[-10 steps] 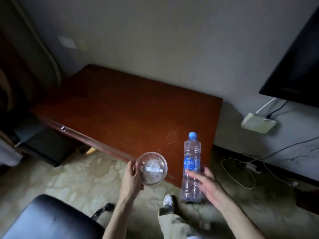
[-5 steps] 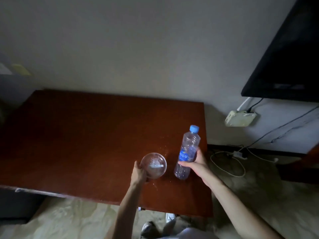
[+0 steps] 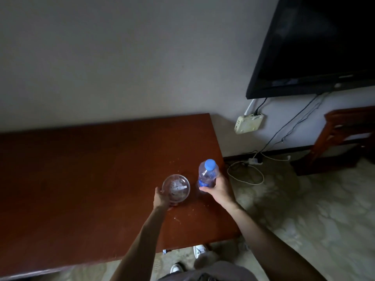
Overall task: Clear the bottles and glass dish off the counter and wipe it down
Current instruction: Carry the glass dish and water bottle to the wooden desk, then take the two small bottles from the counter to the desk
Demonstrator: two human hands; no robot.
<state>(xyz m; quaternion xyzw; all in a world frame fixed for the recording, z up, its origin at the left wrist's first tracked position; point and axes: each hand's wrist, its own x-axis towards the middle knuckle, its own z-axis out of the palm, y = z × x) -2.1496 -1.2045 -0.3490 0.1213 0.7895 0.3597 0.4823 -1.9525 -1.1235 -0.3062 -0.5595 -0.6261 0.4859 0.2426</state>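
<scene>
while both hands are already wrapped on their loads, the person has the step half in hand: the left hand (image 3: 162,197) curls around the near rim of the round glass dish (image 3: 176,190), fingers closed on its edge, and the right hand (image 3: 217,188) grips the clear water bottle (image 3: 208,175) around its lower body, thumb on the near side and the other fingers closed around the far side, below the blue cap (image 3: 210,164). both things are over the right end of the dark red wooden counter (image 3: 91,169), just beside each other; whether they rest on the wood or hang just above it cannot be told from this view. the dish holds what looks like a white stub and some grey residue, so it wants to travel level, lifted straight up rather than tipped toward the wrist. the bottle is light and slick, so a firm grip low on the body should do, kept upright. pale specks and smears lie on the wood around and in front of the dish, and these mark where the wiping is most needed once both are carried off. no cloth is visible here.
</scene>
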